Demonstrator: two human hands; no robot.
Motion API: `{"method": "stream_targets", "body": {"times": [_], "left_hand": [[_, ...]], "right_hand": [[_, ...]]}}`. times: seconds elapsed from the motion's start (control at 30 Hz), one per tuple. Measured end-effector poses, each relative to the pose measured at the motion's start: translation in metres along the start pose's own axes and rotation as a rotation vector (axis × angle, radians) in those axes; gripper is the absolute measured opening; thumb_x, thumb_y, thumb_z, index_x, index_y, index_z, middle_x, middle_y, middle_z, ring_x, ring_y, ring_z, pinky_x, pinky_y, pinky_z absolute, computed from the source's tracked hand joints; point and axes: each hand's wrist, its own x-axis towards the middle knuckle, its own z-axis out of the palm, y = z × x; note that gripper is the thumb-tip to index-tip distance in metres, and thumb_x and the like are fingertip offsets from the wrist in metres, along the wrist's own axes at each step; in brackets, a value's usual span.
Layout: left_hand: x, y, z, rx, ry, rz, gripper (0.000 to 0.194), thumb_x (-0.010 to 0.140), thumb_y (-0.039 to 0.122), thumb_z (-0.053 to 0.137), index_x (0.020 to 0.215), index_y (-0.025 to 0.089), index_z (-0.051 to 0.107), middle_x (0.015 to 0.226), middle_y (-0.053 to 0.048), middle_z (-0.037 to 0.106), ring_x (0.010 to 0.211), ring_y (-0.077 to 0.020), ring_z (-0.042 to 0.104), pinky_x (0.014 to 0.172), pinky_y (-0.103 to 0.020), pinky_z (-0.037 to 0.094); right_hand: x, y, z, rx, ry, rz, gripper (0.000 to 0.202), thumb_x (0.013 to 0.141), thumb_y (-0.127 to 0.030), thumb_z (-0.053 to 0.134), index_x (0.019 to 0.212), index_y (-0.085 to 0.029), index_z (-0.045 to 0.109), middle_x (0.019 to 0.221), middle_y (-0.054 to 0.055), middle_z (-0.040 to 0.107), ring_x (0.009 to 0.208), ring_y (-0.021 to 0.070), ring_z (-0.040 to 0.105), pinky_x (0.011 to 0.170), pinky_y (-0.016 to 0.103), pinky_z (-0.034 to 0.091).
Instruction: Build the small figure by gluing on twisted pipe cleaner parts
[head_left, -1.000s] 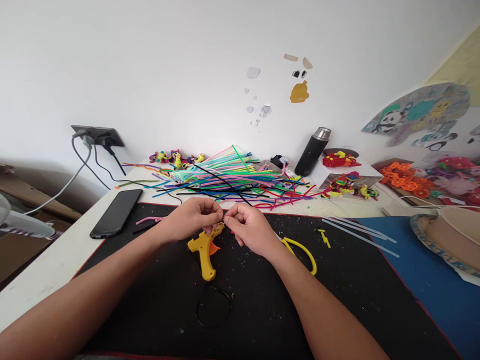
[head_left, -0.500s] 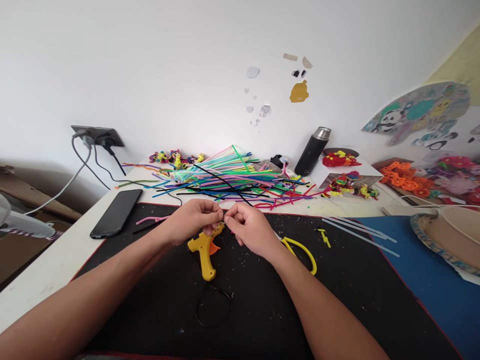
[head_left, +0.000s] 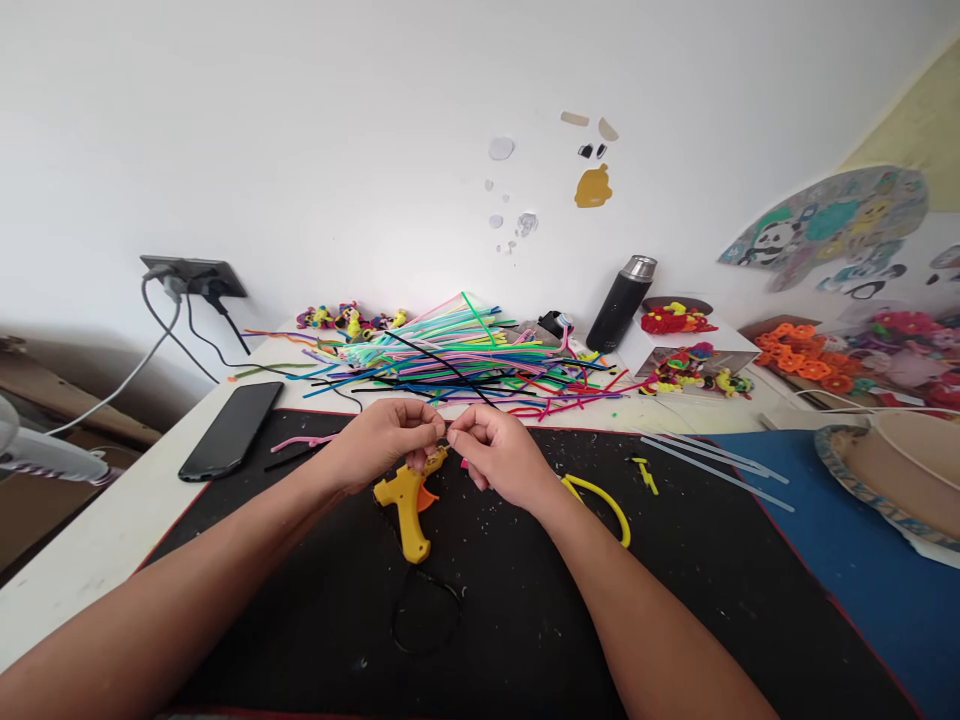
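Observation:
My left hand (head_left: 397,437) and my right hand (head_left: 499,450) meet fingertip to fingertip over the black mat (head_left: 510,620), each closed in a pinch. What they pinch is too small or hidden to make out. A small pink-red bit (head_left: 465,463) peeks out beneath my right fingers. Just below my left hand lies a yellow glue gun (head_left: 411,520) with an orange trigger, its nozzle under the fingers and its black cord looped below. Yellow-handled scissors (head_left: 611,505) rest partly behind my right wrist. Left of my left hand are a pink pipe cleaner piece (head_left: 304,441) and a black one.
A heap of colourful pipe cleaners (head_left: 450,350) spreads along the wall. A black phone (head_left: 232,430) lies at left. Clear glue sticks (head_left: 716,465) and a small yellow piece (head_left: 645,476) lie at right. A black flask (head_left: 621,305) stands behind, near a round basket (head_left: 862,470).
The view has shifted very slightly. Both hands keep the same pinch at the same spot, and a little more of the pink-red bit shows under the right fingers.

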Motion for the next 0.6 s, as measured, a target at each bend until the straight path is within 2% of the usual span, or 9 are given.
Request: {"method": "stream_targets", "body": {"times": [0.13, 0.27, 0.6], "left_hand": [[-0.0011, 0.0013, -0.0029, 0.008, 0.026, 0.067, 0.037, 0.074, 0.051, 0.083, 0.079, 0.018, 0.069, 0.066, 0.003, 0.063, 0.056, -0.0109, 0.056, 0.057, -0.024, 0.045], [-0.0025, 0.0023, -0.0053, 0.031, 0.048, 0.09, 0.041, 0.076, 0.057, 0.082, 0.08, 0.018, 0.068, 0.069, 0.002, 0.064, 0.057, -0.0116, 0.057, 0.059, -0.025, 0.047], [-0.0022, 0.0027, -0.0037, 0.11, 0.035, 0.101, 0.043, 0.077, 0.06, 0.078, 0.081, 0.019, 0.067, 0.069, 0.002, 0.064, 0.059, -0.013, 0.058, 0.06, -0.026, 0.048]], "right_hand": [[0.0009, -0.0031, -0.003, 0.13, 0.002, 0.017, 0.021, 0.091, -0.042, 0.065, 0.09, -0.023, 0.057, 0.047, -0.012, 0.05, 0.036, 0.0089, 0.043, 0.042, 0.021, 0.036], [0.0012, -0.0046, -0.0031, 0.15, 0.032, 0.042, 0.026, 0.088, -0.046, 0.068, 0.092, -0.023, 0.057, 0.047, -0.012, 0.051, 0.035, 0.0092, 0.043, 0.039, 0.02, 0.034], [0.0, -0.0031, -0.0018, 0.143, 0.011, 0.032, 0.024, 0.091, -0.044, 0.067, 0.093, -0.023, 0.057, 0.048, -0.012, 0.051, 0.036, 0.0092, 0.044, 0.04, 0.02, 0.035]]}}
